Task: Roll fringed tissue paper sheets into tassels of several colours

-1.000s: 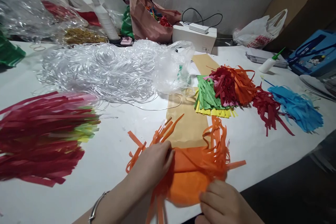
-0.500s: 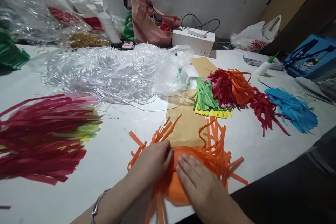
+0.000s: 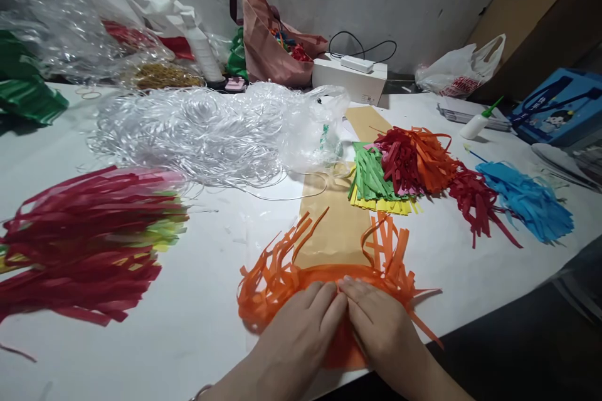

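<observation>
A sheet of orange tissue paper lies before me, its ends cut into long fringe strips that spread out to the left and right. My left hand is closed on its middle, fingers together and bent. Beside it my right hand presses on the same paper, its fingertips almost meeting those of the left. The fingers hide the spot that they pinch. Under the far edge of the fringe lies a brown paper strip.
Dark red and yellow fringed tassels lie at left. Green, red, orange and blue tassels lie at right, near a white glue bottle. Clear plastic cord sprawls behind. A pink bag and white box stand against the wall.
My left hand has moved right, up against my right hand. The orange fringe on the left is now gathered, and strips that hung toward me have gone from sight.
</observation>
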Demonstrator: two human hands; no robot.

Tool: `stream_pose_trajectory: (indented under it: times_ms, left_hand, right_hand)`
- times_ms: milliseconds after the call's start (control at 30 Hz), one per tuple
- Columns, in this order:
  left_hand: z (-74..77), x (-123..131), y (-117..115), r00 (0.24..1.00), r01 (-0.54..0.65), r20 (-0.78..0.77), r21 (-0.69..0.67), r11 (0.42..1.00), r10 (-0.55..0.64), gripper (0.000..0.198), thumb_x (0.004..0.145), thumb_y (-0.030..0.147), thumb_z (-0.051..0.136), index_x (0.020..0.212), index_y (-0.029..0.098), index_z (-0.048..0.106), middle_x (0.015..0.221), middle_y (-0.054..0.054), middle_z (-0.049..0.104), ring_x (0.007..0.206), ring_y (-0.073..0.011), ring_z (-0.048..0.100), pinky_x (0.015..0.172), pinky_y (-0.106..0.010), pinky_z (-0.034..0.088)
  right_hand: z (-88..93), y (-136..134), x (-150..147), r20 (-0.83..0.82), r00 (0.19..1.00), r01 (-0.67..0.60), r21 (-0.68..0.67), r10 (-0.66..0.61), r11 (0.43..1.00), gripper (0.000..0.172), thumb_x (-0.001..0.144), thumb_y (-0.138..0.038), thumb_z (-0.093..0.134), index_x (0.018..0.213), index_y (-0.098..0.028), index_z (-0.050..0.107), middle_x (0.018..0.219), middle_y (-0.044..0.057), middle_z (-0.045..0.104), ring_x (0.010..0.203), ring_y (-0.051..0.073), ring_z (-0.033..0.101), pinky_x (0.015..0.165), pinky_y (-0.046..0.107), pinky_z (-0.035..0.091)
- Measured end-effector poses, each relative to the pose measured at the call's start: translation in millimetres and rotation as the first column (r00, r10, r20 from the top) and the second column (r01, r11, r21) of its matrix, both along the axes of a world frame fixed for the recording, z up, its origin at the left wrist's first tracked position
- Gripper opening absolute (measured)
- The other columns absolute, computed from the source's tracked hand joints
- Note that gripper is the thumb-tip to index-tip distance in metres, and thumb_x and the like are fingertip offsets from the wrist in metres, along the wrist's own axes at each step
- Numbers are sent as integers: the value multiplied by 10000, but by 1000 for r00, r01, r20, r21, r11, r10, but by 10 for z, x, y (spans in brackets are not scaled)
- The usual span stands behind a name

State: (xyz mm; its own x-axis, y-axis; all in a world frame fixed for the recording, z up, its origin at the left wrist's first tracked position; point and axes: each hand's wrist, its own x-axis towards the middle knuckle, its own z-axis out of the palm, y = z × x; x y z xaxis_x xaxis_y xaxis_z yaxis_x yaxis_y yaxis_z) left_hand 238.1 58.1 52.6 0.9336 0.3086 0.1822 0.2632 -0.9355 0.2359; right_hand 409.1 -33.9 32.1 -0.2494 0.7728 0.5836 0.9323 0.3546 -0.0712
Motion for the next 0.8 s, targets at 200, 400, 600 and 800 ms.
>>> stream_pose_trajectory:
  times_ms: [200, 400, 600, 800]
  left_hand:
    - [-109, -83, 63, 993, -71, -88, 142, 987, 84, 202, 902, 33, 513, 805, 192, 590, 813, -41, 647, 704, -223, 561, 706, -383, 434]
    - [-131, -235, 77, 998, -11, 67, 116, 993, 4, 252, 900, 36, 511, 1065, 182, 633, 801, -10, 638, 715, -214, 536, 820, -401, 379]
    - [-107, -306, 160, 994, -15, 103, -78, 997, 23, 331, 826, 20, 533, 1053, 237, 637, 1072, -3, 720, 939, -224, 605, 938, -415, 319]
    - [-132, -322, 202, 982, -113, 125, -207, 972, 141, 301, 881, 25, 410, 943, 231, 621, 1029, -14, 720, 880, -217, 622, 839, -405, 343]
  right_hand:
    - [-28, -53, -7, 35, 999, 21, -36, -20, 999, 319, 934, -33, 455, 1128, -59, 707, 1151, 153, 752, 1110, 258, 712, 962, 388, 609]
    - [-36, -138, 98, 60, 998, 12, -12, -11, 1000, 341, 923, 5, 434, 1127, -46, 702, 1126, 175, 753, 1148, 285, 692, 972, 451, 596]
    - [0, -209, 150, -5, 1000, 8, -81, -8, 997, 304, 1005, -61, 414, 1091, -115, 700, 1115, 98, 764, 1114, 227, 684, 1010, 423, 525]
    - [-37, -132, 53, -215, 938, 246, -145, -273, 958, 302, 1071, -200, 383, 936, -196, 652, 903, 38, 717, 885, 199, 635, 941, 430, 399]
